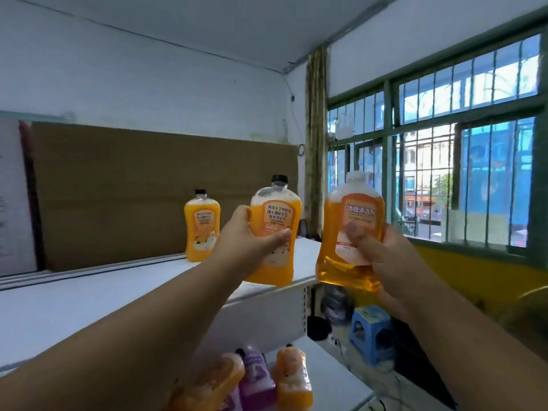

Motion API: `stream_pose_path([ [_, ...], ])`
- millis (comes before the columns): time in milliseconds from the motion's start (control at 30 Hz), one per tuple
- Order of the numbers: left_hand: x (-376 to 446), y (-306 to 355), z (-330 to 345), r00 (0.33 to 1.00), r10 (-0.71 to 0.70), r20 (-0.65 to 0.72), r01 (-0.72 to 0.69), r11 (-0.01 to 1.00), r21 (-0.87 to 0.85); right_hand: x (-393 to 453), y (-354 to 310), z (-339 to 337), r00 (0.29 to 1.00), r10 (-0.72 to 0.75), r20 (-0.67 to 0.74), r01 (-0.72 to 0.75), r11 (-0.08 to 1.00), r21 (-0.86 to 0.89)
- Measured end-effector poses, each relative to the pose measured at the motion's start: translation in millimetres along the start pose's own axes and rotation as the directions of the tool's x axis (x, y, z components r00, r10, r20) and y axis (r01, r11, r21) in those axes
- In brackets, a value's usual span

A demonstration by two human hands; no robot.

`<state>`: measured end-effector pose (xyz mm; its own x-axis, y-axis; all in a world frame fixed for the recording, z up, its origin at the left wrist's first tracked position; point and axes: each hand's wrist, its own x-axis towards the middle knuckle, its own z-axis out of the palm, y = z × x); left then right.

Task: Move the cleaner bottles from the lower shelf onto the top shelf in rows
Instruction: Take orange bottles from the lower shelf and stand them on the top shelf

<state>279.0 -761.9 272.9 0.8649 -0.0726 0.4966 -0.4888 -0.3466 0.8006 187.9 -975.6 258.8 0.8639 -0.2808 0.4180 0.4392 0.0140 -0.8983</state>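
Above the top shelf [89, 295], the left hand [246, 241] grips an orange bottle [274, 229] and the right hand [382, 256] grips another orange bottle [350, 232], while one more bottle [202, 225] stands far back on that shelf.

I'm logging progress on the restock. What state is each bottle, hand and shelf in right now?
Left hand: gripping a black-capped bottle, held up, tilted.
Right hand: gripping a clear-capped bottle, held up.
Shelved bottle: upright on the top shelf, capped.
Lower bottles: on the lower shelf, not yet moved; blurred.
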Motion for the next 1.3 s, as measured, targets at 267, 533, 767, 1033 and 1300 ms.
stream_pose_path([
  [267,95.0,-44.2,18.2,0.977,-0.131,-0.168,0.176,0.942,0.287,132.3,57.5,27.8,0.98,-0.028,0.197,0.04,0.998,-0.054],
  [533,116.0,-61.0,21.5,0.955,-0.099,-0.279,0.216,0.877,0.428,215.2,98.0,28.7,0.922,0.072,0.38,-0.033,0.993,-0.109],
  [767,104.8,-47.4,25.1,0.978,0.192,-0.088,-0.036,0.563,0.826,247.4,101.7,33.1,0.85,0.074,0.521,-0.005,0.991,-0.132],
  [1033,139.1,-60.7,16.2,0.967,0.217,-0.131,0.079,0.233,0.969,264.0,111.8,44.4,0.82,0.125,0.558,-0.017,0.981,-0.195],
  [1300,171.6,-79.9,-3.3,0.97,0.227,-0.091,0.073,0.085,0.994,259.9,126.7,55.5,0.828,0.14,0.543,-0.023,0.976,-0.216],
])
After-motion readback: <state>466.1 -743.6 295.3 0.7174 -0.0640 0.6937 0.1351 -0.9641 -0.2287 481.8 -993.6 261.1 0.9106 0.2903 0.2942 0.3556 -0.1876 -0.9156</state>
